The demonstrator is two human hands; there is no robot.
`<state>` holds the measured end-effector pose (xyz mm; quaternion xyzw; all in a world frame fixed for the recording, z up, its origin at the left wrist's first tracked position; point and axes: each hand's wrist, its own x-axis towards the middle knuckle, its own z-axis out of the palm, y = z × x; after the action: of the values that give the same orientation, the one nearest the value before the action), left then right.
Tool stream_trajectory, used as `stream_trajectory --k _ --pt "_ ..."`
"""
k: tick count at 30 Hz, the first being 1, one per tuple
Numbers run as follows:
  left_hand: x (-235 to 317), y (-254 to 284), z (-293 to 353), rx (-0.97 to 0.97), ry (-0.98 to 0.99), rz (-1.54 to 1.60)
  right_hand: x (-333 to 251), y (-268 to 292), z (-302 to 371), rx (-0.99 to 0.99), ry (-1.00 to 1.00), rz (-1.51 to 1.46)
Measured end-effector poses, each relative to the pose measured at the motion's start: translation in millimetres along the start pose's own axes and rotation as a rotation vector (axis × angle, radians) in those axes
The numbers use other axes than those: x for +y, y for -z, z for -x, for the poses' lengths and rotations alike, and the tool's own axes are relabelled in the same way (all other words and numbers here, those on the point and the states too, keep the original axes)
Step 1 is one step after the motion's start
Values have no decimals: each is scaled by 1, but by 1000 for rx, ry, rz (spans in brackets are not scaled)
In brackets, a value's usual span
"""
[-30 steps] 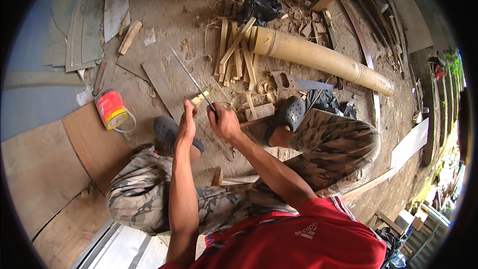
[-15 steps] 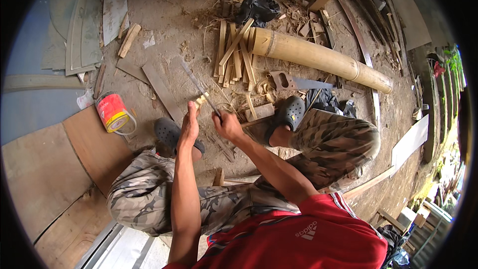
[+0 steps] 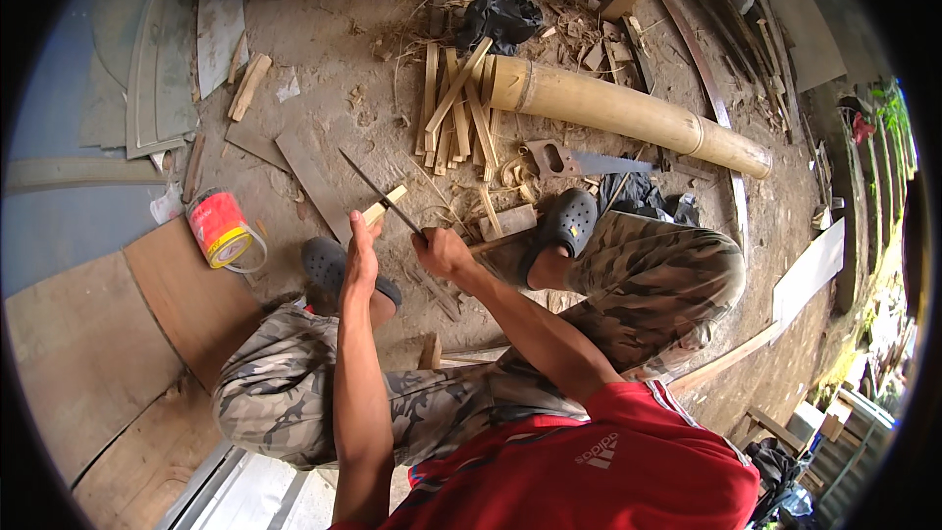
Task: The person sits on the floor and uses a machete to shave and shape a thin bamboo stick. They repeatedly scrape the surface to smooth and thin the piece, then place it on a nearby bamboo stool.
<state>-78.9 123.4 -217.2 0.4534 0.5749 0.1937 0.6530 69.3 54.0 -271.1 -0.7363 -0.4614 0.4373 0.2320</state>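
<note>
Two hands full: left hand (image 3: 360,257) pinching stick (image 3: 375,212), right hand (image 3: 444,253) gripping knife (image 3: 367,175).
Aimed at eleven o'clock, it's shifted to mid-stick: I'm working nearer my left.

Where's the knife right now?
In the head view, the knife is left of centre, its handle in the right hand, its blade slanting up and left across the wood strip held in the left hand.

Glare at far right, dimmer top, bowed edges, black corners
</note>
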Motion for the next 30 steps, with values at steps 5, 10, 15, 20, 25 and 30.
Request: stream_trajectory --k 5,10,15,20,25,30 --pt "-16 6 -11 55 -48 -4 -28 6 7 213 129 -170" --pt "-15 4 -11 12 19 -171 6 -12 1 78 107 52" --pt "-16 0 -9 29 -55 -103 -20 5 7 223 155 -129" --pt "-4 -11 -6 29 -23 -147 7 -12 -2 90 50 27" --pt "2 -9 -4 90 5 -160 -9 -1 5 182 136 -8" --pt "4 -10 -6 69 32 -138 0 -10 2 216 194 -121"
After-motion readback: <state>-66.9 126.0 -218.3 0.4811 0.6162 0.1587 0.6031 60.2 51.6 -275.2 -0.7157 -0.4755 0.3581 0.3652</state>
